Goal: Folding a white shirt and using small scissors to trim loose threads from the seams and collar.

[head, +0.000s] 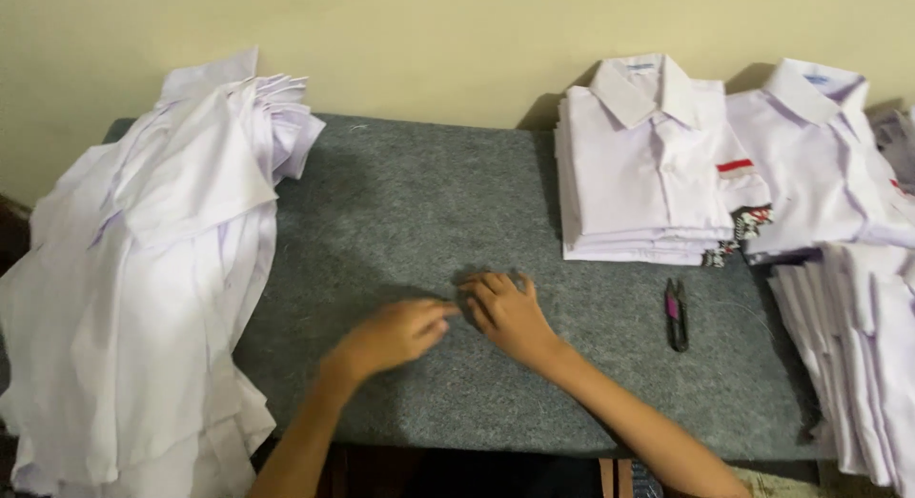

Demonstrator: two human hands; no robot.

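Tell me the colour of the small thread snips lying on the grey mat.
The thread snips are black with a pink-magenta patch, seen in the head view.

Loose heap of unfolded white shirts [143, 269] draped at left. Two folded shirt stacks [653, 164] far right, third stack [858, 345] near right. Small black thread snips [677, 314] beside them.

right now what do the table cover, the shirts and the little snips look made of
Table cover: grey felt-like fabric, matte and fuzzy. Folded shirts and loose pile: thin white woven cloth, probably cotton blend, creasing softly. Snips: dark, likely metal blades, with a pink, seemingly plastic part.
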